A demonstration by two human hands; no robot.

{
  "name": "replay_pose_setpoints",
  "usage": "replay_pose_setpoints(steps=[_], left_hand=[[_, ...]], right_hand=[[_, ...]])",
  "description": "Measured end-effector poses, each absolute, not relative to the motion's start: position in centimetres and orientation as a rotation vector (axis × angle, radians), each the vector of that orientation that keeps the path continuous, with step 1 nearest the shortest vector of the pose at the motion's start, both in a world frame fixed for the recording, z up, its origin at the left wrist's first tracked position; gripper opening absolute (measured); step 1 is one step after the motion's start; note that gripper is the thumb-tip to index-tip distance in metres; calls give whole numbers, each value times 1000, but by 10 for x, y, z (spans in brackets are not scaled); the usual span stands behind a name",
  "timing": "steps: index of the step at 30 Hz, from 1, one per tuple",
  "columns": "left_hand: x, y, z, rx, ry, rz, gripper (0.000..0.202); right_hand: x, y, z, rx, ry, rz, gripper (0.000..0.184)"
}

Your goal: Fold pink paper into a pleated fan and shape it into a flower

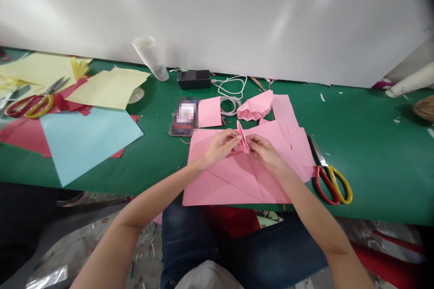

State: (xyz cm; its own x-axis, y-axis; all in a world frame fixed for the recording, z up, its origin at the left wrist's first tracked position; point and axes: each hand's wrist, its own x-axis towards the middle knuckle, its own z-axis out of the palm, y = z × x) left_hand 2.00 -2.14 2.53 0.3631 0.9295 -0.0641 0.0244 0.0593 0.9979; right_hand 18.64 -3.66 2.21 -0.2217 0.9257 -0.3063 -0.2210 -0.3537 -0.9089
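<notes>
Between my two hands stands a narrow, pleated piece of folded pink paper (pixel 243 137). My left hand (pixel 224 143) pinches it from the left, and my right hand (pixel 263 150) grips its lower right edge with the fingertips. Both hands are just above a stack of pink paper sheets (pixel 217 185) at the table's front edge. Behind them lies another piece of pleated pink paper (pixel 256 106), spread like a fan. A small pink square (pixel 209 112) rests by a phone (pixel 184 117) whose screen is blurred.
Scissors (pixel 327 171) with red and yellow handles lie right of the stack. Stacked paper cups (pixel 151 58), a black box (pixel 194 79) and a white cable (pixel 233 95) are along the wall. Leftward are a blue sheet (pixel 91 140), yellow sheets (pixel 108 86) and more scissors (pixel 39 101).
</notes>
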Motion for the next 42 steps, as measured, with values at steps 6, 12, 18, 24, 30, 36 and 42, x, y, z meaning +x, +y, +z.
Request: replay_pose_setpoints(steps=[6, 12, 18, 24, 30, 36, 42], left_hand=[[19, -21, 22, 1359, 877, 907, 30], [19, -22, 25, 1306, 861, 889, 26], [21, -24, 26, 1222, 917, 942, 15], [21, -24, 24, 1249, 884, 952, 6], [22, -24, 27, 1153, 877, 962, 19], [20, -21, 22, 1230, 956, 956, 23], [20, -19, 17, 1245, 929, 1021, 20]], right_hand=[[188, -37, 26, -1109, -932, 1761, 24], [191, -37, 25, -1066, -918, 1832, 22], [188, -38, 23, -1112, -947, 1770, 25], [188, -37, 20, -1202, -1124, 1510, 18], [190, -38, 20, -1204, -1132, 1427, 19], [190, -38, 21, -1181, -1174, 1394, 16], [190, -38, 21, -1174, -1107, 1476, 15]])
